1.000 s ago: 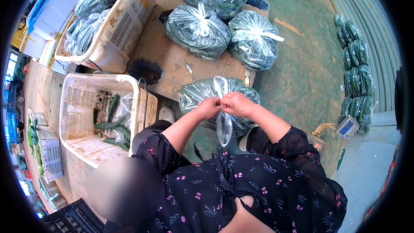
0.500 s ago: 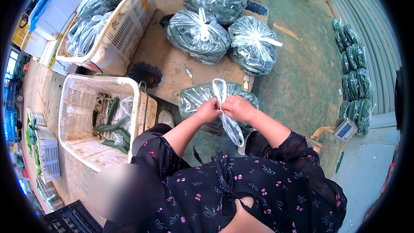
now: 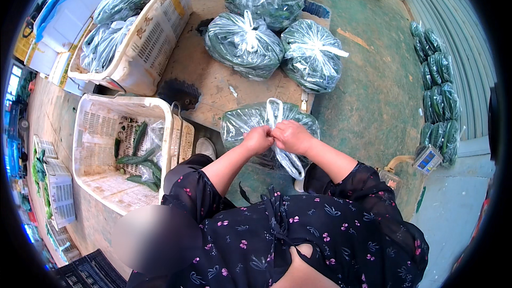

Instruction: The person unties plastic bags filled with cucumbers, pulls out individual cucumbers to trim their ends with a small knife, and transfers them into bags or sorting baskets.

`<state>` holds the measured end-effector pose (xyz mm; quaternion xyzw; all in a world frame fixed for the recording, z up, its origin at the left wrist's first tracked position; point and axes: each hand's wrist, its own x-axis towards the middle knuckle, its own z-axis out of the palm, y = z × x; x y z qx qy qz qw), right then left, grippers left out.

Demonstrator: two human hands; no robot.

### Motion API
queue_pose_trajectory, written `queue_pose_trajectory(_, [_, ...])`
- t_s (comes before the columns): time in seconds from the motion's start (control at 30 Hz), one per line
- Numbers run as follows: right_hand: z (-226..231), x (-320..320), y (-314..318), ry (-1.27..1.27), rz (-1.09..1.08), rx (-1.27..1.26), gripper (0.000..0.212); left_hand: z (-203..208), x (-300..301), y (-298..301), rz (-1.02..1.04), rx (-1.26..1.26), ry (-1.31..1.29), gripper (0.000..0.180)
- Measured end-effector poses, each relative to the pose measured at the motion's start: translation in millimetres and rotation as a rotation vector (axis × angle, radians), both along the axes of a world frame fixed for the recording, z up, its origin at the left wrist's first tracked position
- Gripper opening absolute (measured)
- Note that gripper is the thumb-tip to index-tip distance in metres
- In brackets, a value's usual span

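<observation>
Keeps left hand (image 3: 258, 140) and right hand (image 3: 291, 136) pinched close together on the neck of the clear bag (image 3: 237, 124), at the near edge of the brown board (image 3: 213, 104). Lets the lower loop (image 3: 289, 162) slant rightward now, after hanging straight before; probably means work at the neck unfinished. Cannot see the plastic under the fingers, nor tell the surface below the bag.

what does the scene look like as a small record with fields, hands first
left hand: gripping neck of bag
right hand: on same neck, beside left hand
bag: clear, green contents, two loops showing
board: three filled bags
near crate: white, few long green vegetables
far crate: white, filled bags
by shutter: packed green vegetables in rows
</observation>
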<state>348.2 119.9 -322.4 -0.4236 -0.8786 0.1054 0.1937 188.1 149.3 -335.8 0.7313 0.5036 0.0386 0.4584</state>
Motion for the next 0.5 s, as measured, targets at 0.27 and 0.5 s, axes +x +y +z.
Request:
queue_pose_trajectory(0.27, [5.6,-1.4,3.7,-0.066,-0.014,-0.141,0.01,2.9,3.8,-3.7,0.061,0.068,0.033,0.026])
queue_pose_trajectory(0.5, [7.7,1.5,6.1,0.024,-0.005,-0.213,0.01,6.5,1.5,-7.8,0.053,0.144,0.008,0.025])
